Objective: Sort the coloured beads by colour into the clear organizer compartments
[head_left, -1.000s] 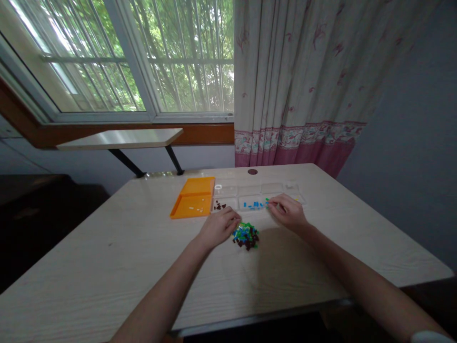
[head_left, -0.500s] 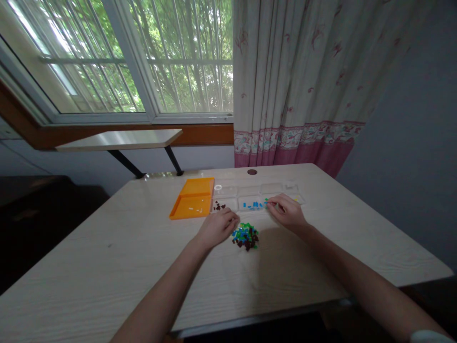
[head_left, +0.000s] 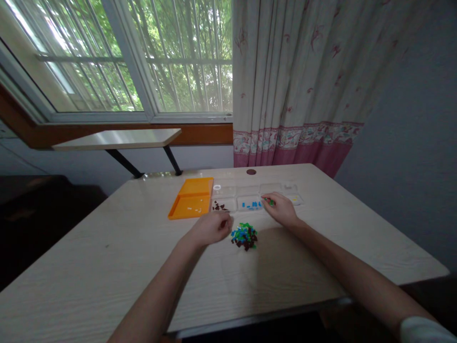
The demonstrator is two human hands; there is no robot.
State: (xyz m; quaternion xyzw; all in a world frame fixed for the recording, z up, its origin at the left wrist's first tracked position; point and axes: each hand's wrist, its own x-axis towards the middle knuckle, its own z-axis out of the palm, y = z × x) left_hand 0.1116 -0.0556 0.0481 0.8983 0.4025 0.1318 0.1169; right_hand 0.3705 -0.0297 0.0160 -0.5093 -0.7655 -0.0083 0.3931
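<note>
A small pile of green, blue and dark brown pieces (head_left: 244,236) lies on the table between my hands. My left hand (head_left: 214,226) is curled at the left of the pile, just in front of the clear compartment with brown pieces (head_left: 219,206); whether its fingers hold anything is too small to tell. My right hand (head_left: 280,208) reaches over the clear boxes, its fingers curled beside the compartment with blue pieces (head_left: 252,205). Green pieces (head_left: 272,202) show at its fingers, but whether they are gripped or lie in the box below cannot be made out.
An open orange case (head_left: 191,197) with several white pieces stands left of the clear boxes. Yellow pieces (head_left: 294,199) lie in the rightmost compartment. A raised shelf (head_left: 121,138) on black supports stands at the back left of the table (head_left: 107,267).
My left hand has drawn back a little to the left, away from the pile, its fingers more curled. My right hand has shifted slightly left, and green pieces now show at its fingers.
</note>
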